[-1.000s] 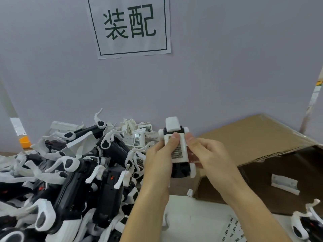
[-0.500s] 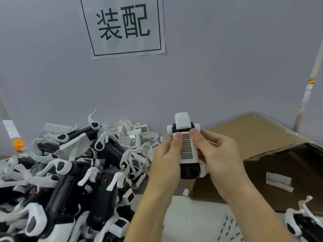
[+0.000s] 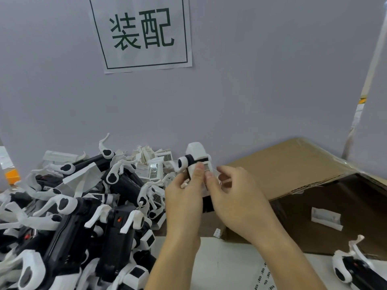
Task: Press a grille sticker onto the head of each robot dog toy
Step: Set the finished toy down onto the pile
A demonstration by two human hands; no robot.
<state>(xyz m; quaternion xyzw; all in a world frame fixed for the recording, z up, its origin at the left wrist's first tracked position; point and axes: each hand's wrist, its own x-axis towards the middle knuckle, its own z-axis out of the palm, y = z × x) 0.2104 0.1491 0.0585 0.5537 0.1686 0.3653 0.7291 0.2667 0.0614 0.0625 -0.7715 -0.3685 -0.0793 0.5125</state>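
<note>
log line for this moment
left hand: holds toy | right hand: thumb on sticker | pile: left | box: right

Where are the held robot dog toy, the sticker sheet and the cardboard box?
held robot dog toy (image 3: pixel 195 152): head view, on its white upper end.
sticker sheet (image 3: pixel 265 279): head view, on its printed rows.
cardboard box (image 3: pixel 289 162): head view, on its open flap.

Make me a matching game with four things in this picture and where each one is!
Things:
1. paper sign
2. pile of toy dogs
3. cardboard box
4. held toy dog

Places:
A. between the two hands
B. up on the wall
C. on the left
D. on the right

Pairs: 1-B, 2-C, 3-D, 4-A
</note>
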